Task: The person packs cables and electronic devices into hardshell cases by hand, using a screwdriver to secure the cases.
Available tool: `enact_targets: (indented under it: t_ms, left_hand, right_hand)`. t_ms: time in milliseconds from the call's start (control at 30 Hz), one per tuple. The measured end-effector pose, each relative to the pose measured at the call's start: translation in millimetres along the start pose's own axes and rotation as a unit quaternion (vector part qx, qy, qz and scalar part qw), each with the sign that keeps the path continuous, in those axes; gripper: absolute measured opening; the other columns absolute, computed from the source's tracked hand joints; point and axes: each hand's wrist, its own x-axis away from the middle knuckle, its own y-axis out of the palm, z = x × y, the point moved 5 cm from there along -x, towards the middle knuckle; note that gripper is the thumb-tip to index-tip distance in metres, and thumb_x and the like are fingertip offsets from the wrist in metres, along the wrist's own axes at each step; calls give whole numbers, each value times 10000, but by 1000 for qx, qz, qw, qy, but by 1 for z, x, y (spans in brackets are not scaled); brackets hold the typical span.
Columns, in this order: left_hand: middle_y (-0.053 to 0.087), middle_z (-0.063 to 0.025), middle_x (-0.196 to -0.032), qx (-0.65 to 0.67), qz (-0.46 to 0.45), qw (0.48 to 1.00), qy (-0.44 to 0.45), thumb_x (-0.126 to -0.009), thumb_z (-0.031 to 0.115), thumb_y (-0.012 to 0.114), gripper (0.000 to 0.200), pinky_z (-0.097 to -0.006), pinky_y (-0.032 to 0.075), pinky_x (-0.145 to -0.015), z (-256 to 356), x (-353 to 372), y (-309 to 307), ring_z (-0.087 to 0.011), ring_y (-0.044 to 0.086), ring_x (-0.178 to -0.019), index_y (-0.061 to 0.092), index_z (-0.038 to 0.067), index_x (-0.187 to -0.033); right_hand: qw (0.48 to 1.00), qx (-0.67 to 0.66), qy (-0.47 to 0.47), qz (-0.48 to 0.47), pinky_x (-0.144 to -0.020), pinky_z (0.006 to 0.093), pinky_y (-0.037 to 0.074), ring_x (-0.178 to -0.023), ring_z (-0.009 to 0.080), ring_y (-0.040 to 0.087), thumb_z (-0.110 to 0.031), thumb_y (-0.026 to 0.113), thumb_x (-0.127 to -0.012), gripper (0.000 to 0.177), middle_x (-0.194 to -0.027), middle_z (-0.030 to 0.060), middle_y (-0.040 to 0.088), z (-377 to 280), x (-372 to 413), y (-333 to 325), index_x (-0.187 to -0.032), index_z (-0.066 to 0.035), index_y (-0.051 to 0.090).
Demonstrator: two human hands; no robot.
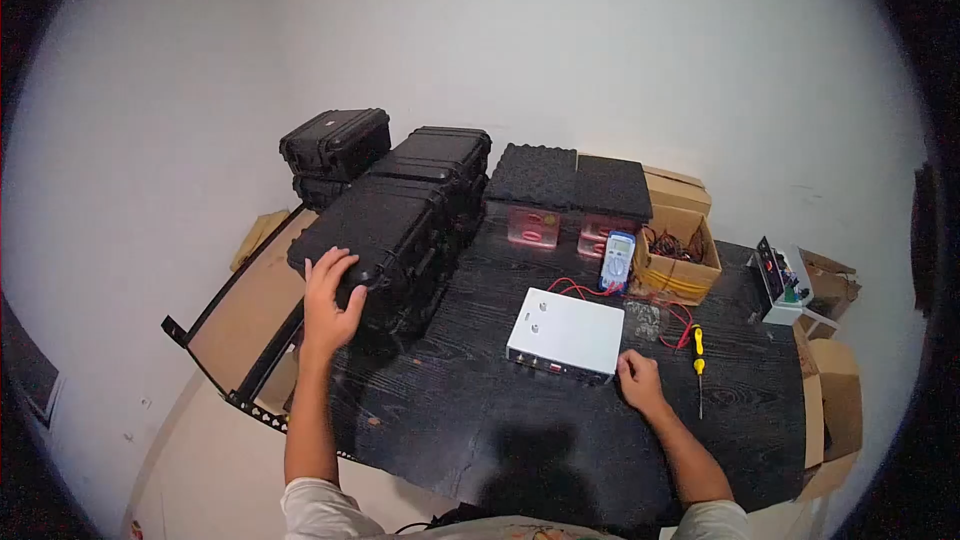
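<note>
My left hand rests with its fingers apart on the near corner of a large black hard case at the left. Beside the right front corner of a white metal box is my right hand, its fingers curled in. What those fingers hold, if anything, is hidden. The white box lies flat on the black table, with small connectors along its front. Behind it a blue multimeter leans on a cardboard box, and red leads run from it. A yellow screwdriver lies right of my right hand.
More black cases are stacked at the back left. Black foam sheets cover clear containers at the back. An opened device with a circuit board stands at the right, near an open cardboard box at the table's edge.
</note>
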Motion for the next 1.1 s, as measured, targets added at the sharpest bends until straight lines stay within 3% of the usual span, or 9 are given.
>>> enact_targets:
  t_ms: [67, 100, 200, 300, 433, 833, 867, 1000, 1100]
  left_hand:
    - [561, -161, -1412, -2, 56, 998, 0, -880, 317, 727, 534, -667, 153, -1243, 7, -4, 19, -380, 495, -1388, 596, 103, -1350]
    - [564, -159, -1394, -30, 57, 997, 33, -879, 322, 728, 522, -669, 155, -1241, 4, -9, -18, -381, 501, -1372, 601, 97, -1332]
    - [567, -153, -1337, -25, 114, 993, 14, -871, 341, 736, 487, -681, 163, -1231, 23, 1, 5, -385, 507, -1331, 618, 78, -1263]
    - [562, -162, -1331, -90, 141, 986, 7, -857, 378, 740, 506, -682, 165, -1228, 30, -3, 13, -384, 500, -1331, 621, 76, -1245]
    - [560, -176, -1311, -113, 177, 977, 21, -833, 389, 732, 523, -680, 178, -1222, 22, -8, 25, -388, 504, -1314, 626, 67, -1231]
    - [545, -203, -1228, -63, 135, 987, 53, -848, 443, 647, 512, -656, 232, -1189, 13, -13, 16, -410, 519, -1230, 598, 18, -1129]
    - [545, -205, -1198, -71, 137, 985, 73, -848, 431, 643, 496, -632, 298, -1128, 14, -15, 13, -412, 524, -1180, 591, 15, -1113]
    - [542, -201, -1133, -39, 131, 987, 86, -814, 416, 647, 471, -553, 370, -957, 15, -25, 6, -408, 522, -1060, 588, 30, -1076]
    - [557, -193, -1136, -13, 87, 994, 64, -779, 389, 672, 454, -556, 379, -963, 11, -28, 1, -405, 531, -1070, 600, 47, -1069]
  right_hand:
    - [1000, 14, -17, 8, -663, 433, 549, -741, 330, 739, -147, 626, -977, 174, -815, 245, 699, -2, -11, -10, -930, 13, 676]
    - [999, -31, -15, 26, -664, 435, 548, -741, 346, 734, -148, 626, -976, 176, -814, 244, 697, -22, 13, 28, -927, 14, 673]
    - [999, -1, -33, 22, -676, 460, 545, -766, 421, 703, -142, 631, -960, 168, -830, 237, 690, -24, 18, -2, -921, 16, 668]
    - [990, 47, -119, 51, -686, 485, 541, -793, 433, 690, -135, 637, -940, 147, -839, 224, 675, -33, 25, 0, -898, 5, 659]
    - [989, 86, -108, 48, -695, 519, 535, -770, 414, 669, -138, 637, -907, 116, -812, 185, 656, -37, 32, 1, -845, -41, 631]
    - [976, 209, -47, 41, -699, 517, 514, -770, 384, 662, -160, 660, -869, 127, -798, 165, 657, -39, 36, 0, -827, -44, 629]
    - [975, 216, -36, 38, -696, 519, 509, -771, 387, 661, -158, 657, -871, 123, -798, 167, 658, -41, 36, -2, -831, -45, 631]
    - [974, 219, 5, 56, -711, 522, 485, -777, 399, 646, -143, 655, -862, 137, -783, 174, 632, -42, 45, -4, -798, -40, 590]
    - [968, 231, 16, 96, -720, 526, 455, -776, 408, 614, -124, 650, -856, 146, -765, 176, 597, -47, 73, -6, -784, -38, 556]
